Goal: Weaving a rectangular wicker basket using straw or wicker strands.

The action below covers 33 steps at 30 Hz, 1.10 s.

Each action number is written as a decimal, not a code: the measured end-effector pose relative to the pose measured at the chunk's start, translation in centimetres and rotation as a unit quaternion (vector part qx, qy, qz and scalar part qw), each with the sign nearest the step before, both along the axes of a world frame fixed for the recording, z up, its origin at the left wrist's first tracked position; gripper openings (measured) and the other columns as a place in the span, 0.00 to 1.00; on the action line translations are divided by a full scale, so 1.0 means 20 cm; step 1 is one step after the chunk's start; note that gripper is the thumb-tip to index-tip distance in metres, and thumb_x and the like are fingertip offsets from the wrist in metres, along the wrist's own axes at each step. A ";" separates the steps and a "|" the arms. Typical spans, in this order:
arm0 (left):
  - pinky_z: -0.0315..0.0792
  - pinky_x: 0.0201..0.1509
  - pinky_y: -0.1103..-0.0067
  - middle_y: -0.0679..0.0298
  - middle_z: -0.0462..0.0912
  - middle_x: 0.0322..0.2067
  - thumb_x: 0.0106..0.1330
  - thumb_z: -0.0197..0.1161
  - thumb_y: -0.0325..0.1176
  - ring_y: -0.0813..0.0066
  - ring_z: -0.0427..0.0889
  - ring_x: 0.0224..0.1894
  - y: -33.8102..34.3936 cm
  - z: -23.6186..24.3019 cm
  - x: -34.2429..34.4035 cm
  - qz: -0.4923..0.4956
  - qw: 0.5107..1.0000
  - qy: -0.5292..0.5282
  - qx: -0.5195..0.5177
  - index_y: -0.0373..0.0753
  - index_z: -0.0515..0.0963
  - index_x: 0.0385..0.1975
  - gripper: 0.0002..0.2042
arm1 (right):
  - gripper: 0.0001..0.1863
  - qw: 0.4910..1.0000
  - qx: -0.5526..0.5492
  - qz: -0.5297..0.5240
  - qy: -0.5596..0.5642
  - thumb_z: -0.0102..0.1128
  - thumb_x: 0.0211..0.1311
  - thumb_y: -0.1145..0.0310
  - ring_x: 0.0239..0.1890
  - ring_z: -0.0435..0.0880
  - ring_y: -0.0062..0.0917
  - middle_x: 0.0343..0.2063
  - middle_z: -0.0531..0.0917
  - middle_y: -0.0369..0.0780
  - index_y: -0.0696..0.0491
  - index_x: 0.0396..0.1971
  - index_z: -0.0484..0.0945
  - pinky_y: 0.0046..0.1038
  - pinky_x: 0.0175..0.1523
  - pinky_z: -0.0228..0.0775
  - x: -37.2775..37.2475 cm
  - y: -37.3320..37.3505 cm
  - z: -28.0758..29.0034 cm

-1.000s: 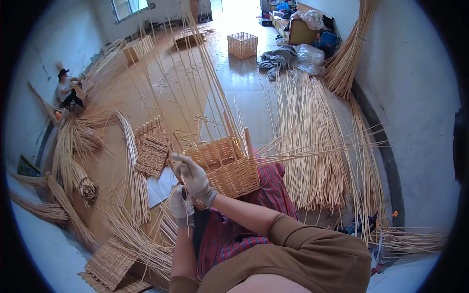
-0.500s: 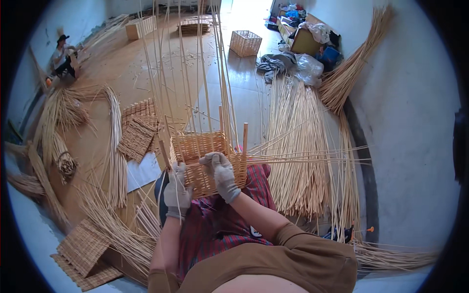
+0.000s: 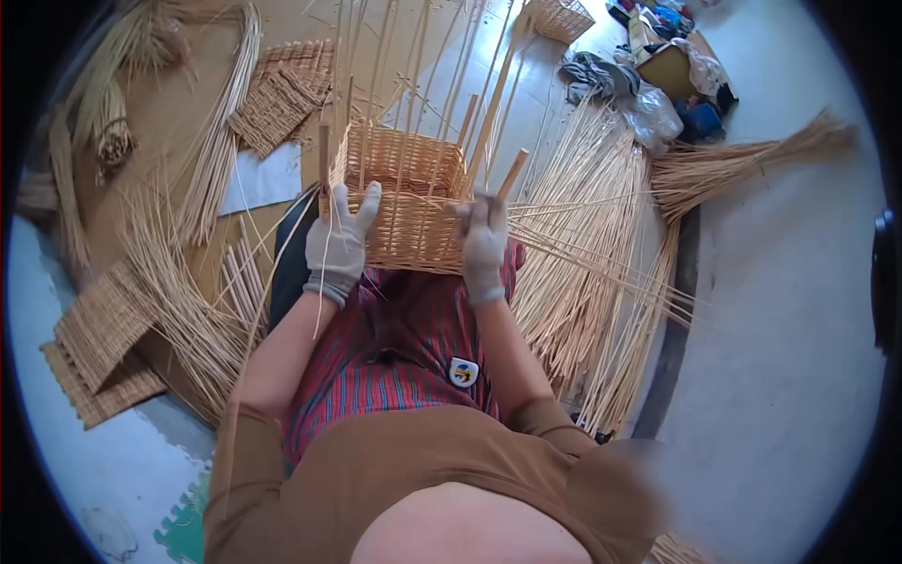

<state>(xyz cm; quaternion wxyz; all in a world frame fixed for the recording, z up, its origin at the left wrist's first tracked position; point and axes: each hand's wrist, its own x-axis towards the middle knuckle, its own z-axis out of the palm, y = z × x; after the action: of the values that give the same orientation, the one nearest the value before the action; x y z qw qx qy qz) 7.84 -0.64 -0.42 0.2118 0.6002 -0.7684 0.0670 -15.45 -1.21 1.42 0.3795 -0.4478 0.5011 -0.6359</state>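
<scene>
A square, half-woven basket [image 3: 413,230] rests above a striped red cloth [image 3: 385,324] on my lap, with wooden corner sticks and long strands rising from it. My left hand [image 3: 340,244], in a pale glove, grips the front left part of the basket's wall, its fingers at the rim and a thin strand hanging across it. My right hand [image 3: 485,244], also gloved, holds the right front corner beside an upright stick [image 3: 510,174]; its fingertips are blurred. More loose strands [image 3: 601,273] stick out to the right from that corner.
Bundles of long rattan [image 3: 583,310] lie to the right and left. Flat woven panels [image 3: 103,329] and a white sheet [image 3: 260,183] lie on the left. Farther off are another basket [image 3: 554,19], crumpled clothes [image 3: 597,75] and plastic bags [image 3: 658,117]. A wall [image 3: 780,357] runs along the right.
The view has tilted down, so the basket sits higher in frame and the co-worker is out of view. My right hand has moved from the basket's front middle to its right corner.
</scene>
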 end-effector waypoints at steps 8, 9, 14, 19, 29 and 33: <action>0.75 0.47 0.65 0.53 0.69 0.63 0.66 0.62 0.37 0.59 0.83 0.45 0.07 0.10 -0.47 -0.077 0.988 0.118 0.060 0.52 0.58 0.75 0.36 | 0.23 0.889 -0.109 -0.082 0.438 0.54 0.61 0.85 0.59 0.79 0.42 0.64 0.74 0.49 0.58 0.58 0.76 0.37 0.61 0.72 0.11 -0.26 0.32; 0.76 0.46 0.65 0.53 0.69 0.63 0.66 0.61 0.36 0.60 0.84 0.42 0.07 0.10 -0.49 -0.061 0.993 0.078 0.061 0.54 0.58 0.75 0.35 | 0.28 0.937 -0.134 -0.008 0.322 0.50 0.60 0.85 0.62 0.78 0.43 0.70 0.67 0.50 0.57 0.62 0.74 0.34 0.63 0.72 0.11 -0.26 0.36; 0.78 0.42 0.64 0.54 0.70 0.61 0.67 0.60 0.33 0.61 0.84 0.35 0.04 0.17 -0.45 -0.040 0.985 0.022 0.169 0.62 0.68 0.67 0.28 | 0.31 0.994 0.000 -0.059 0.096 0.45 0.60 0.87 0.46 0.86 0.28 0.45 0.85 0.44 0.53 0.64 0.74 0.29 0.50 0.80 -0.27 0.16 0.07; 0.78 0.46 0.75 0.60 0.78 0.49 0.65 0.69 0.27 0.69 0.82 0.42 0.11 -0.03 -0.25 -0.086 0.835 0.542 -0.038 0.43 0.81 0.48 0.12 | 0.27 0.983 0.159 -0.009 0.090 0.41 0.70 0.85 0.31 0.83 0.14 0.34 0.85 0.35 0.48 0.63 0.75 0.14 0.31 0.72 -0.03 0.45 0.20; 0.74 0.57 0.81 0.68 0.81 0.44 0.68 0.65 0.21 0.80 0.79 0.48 -0.06 -0.16 0.30 -0.145 0.701 0.691 0.098 0.37 0.78 0.48 0.11 | 0.18 0.882 -0.184 0.236 0.363 0.71 0.55 0.70 0.34 0.83 0.38 0.32 0.84 0.41 0.48 0.48 0.83 0.35 0.39 0.77 0.75 0.24 0.25; 0.75 0.56 0.81 0.69 0.82 0.42 0.67 0.68 0.26 0.81 0.80 0.47 -0.19 0.04 0.48 -0.236 0.645 0.672 0.276 0.39 0.77 0.56 0.18 | 0.18 0.891 -0.190 0.211 0.353 0.70 0.55 0.74 0.33 0.86 0.34 0.33 0.87 0.39 0.48 0.47 0.85 0.33 0.38 0.78 0.65 0.35 0.19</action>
<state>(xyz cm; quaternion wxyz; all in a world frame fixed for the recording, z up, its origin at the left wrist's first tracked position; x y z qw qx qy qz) 17.51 -4.43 0.41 0.5032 0.3098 -0.5133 -0.6223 -2.36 5.87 5.31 0.2104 -0.8019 0.3649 -0.4238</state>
